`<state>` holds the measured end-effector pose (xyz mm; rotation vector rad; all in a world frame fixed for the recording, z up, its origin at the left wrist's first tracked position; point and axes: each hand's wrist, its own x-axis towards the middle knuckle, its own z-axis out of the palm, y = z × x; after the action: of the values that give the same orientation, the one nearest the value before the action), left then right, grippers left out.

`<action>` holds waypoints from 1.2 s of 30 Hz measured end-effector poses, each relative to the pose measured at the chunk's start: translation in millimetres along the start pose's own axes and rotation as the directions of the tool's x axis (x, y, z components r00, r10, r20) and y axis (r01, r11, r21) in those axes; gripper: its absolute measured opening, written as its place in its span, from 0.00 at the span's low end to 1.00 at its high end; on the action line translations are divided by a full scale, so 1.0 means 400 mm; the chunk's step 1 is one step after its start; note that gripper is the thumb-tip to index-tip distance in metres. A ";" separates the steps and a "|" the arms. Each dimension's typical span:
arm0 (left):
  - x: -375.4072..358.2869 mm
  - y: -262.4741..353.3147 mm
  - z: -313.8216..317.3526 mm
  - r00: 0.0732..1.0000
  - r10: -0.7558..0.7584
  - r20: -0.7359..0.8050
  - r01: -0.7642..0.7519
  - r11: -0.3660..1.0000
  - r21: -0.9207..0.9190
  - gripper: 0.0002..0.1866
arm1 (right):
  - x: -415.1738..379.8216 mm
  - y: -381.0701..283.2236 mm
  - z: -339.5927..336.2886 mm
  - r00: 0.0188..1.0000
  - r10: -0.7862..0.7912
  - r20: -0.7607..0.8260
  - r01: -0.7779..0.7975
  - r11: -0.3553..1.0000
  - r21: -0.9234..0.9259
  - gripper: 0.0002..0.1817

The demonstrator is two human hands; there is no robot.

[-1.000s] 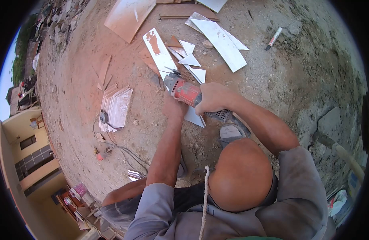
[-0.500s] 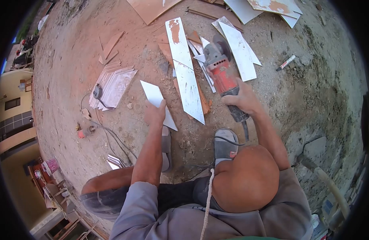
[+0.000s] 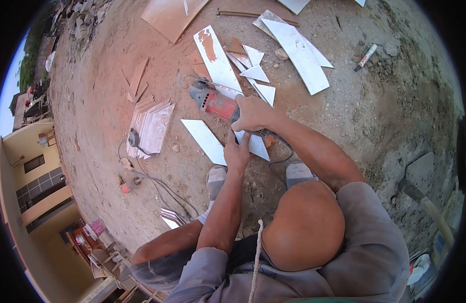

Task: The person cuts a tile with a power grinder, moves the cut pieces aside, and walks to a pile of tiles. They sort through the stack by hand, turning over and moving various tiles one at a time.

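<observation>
My right hand (image 3: 254, 113) is closed around the dark rear handle of a red angle grinder (image 3: 218, 104). The grinder's head points left, its disc beside a long white tile strip (image 3: 218, 63) with a patch of brown showing. My left hand (image 3: 236, 151) is up against the underside of the grinder's rear end, thumb and fingers pressed on it; part of the grip is hidden. Left of that hand a slanted white tile piece (image 3: 203, 140) lies on the dirt. The lower part of the strip (image 3: 253, 146) shows below the grinder.
Stacked tiles (image 3: 151, 126) with a round grey device on top lie left, near a second red tool (image 3: 129, 185) and cables. White offcuts (image 3: 255, 73), larger tile pieces (image 3: 301, 55) and a marker (image 3: 366, 57) lie ahead and right. A shovel (image 3: 427, 207) is at far right.
My left hand has let go of the slanted tile piece, now on the ground, and moved right to the grinder. The grinder has swung left over the long strip.
</observation>
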<state>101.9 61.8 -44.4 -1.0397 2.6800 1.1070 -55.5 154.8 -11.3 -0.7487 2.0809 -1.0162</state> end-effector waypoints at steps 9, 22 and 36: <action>0.000 0.039 -0.031 0.981 -0.165 0.097 0.145 0.972 0.186 0.30 | 0.038 -0.005 0.003 1.000 -0.012 0.027 0.013 1.000 -0.014 0.36; -0.002 0.025 -0.027 0.981 -0.177 0.082 0.152 0.957 0.248 0.38 | 0.047 -0.012 -0.003 0.997 0.031 0.071 -0.026 0.998 -0.064 0.38; -0.001 0.005 -0.016 0.995 -0.084 0.045 0.068 0.960 0.270 0.34 | 0.050 -0.034 -0.012 0.993 0.085 0.084 -0.080 0.995 -0.059 0.36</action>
<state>102.3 59.0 -38.3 -1.0351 2.6252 0.7219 -68.4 135.0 -4.3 -0.7153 2.0555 -0.8693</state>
